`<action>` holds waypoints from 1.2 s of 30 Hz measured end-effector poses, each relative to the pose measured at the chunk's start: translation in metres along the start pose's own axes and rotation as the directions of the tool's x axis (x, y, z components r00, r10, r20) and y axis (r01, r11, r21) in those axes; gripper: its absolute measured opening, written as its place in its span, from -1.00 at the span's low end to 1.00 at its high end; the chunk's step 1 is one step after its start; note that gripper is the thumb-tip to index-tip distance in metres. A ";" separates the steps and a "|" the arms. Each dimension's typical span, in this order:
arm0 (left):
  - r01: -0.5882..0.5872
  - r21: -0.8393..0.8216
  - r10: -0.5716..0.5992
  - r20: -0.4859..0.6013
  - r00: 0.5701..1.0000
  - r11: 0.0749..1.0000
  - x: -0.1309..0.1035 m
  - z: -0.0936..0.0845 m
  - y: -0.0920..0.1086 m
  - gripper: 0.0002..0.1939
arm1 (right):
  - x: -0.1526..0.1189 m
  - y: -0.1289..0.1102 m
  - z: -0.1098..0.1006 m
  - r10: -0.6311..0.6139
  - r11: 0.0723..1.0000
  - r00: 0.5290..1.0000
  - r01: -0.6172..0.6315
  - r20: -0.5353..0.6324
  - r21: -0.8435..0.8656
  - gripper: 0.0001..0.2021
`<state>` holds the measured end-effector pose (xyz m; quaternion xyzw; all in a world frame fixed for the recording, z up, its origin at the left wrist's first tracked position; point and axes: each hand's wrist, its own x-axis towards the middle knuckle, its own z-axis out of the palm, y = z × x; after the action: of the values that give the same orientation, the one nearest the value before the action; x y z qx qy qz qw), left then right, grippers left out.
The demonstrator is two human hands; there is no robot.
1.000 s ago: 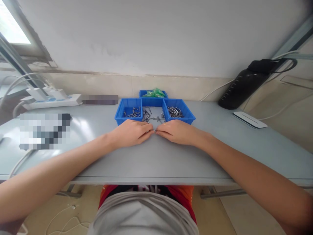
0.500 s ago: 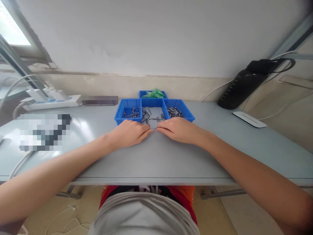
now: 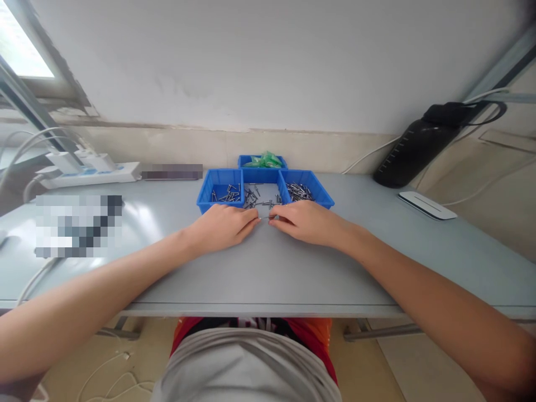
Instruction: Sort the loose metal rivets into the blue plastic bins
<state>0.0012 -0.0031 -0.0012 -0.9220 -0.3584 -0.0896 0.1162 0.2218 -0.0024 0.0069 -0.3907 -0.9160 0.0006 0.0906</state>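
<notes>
Between my hands, just above the grey table (image 3: 259,268), spans a thin metal screw (image 3: 264,218); its ends are partly hidden by fingertips. My left hand (image 3: 224,228) pinches the left end with thumb and forefinger. At the right end, the thumb and fingers of my right hand (image 3: 307,223) close round it. Beyond the fingers lie several loose screws (image 3: 251,198) on the tabletop. The left blue bin (image 3: 204,195) contains some screws, and the right blue bin (image 3: 324,195) has a denser pile, partly behind my right hand.
A third blue bin (image 3: 243,162) at the back holds green plastic bags (image 3: 266,160). Far right stand a black bottle (image 3: 412,148) and a flat white device (image 3: 427,205). On the left are a power strip (image 3: 92,176) with plugs and a blurred-out object (image 3: 79,226).
The fingers of my right hand have loosened and lifted slightly around the screw. My left hand has barely shifted to the right, still pinching it.
</notes>
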 end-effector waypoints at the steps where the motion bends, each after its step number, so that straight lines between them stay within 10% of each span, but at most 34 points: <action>1: 0.003 0.002 -0.003 0.005 1.000 1.000 0.000 0.000 0.000 -0.65 | 0.000 0.001 0.000 -0.001 1.000 1.000 0.001 -0.002 -0.005 -0.74; 22: -0.180 -0.099 0.169 -0.111 0.979 0.979 -0.002 -0.002 0.000 -0.72 | 0.001 0.000 0.004 -0.112 0.991 0.991 0.106 0.076 0.086 -0.71; 36: -0.040 0.026 0.041 -0.013 0.999 0.999 0.000 -0.003 0.001 -0.60 | 0.000 0.003 0.002 -0.065 0.998 0.997 0.065 0.049 0.009 -0.69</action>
<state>0.0019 -0.0049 0.0012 -0.9269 -0.3399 -0.0890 0.1323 0.2237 0.0001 0.0052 -0.3603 -0.9302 0.0107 0.0694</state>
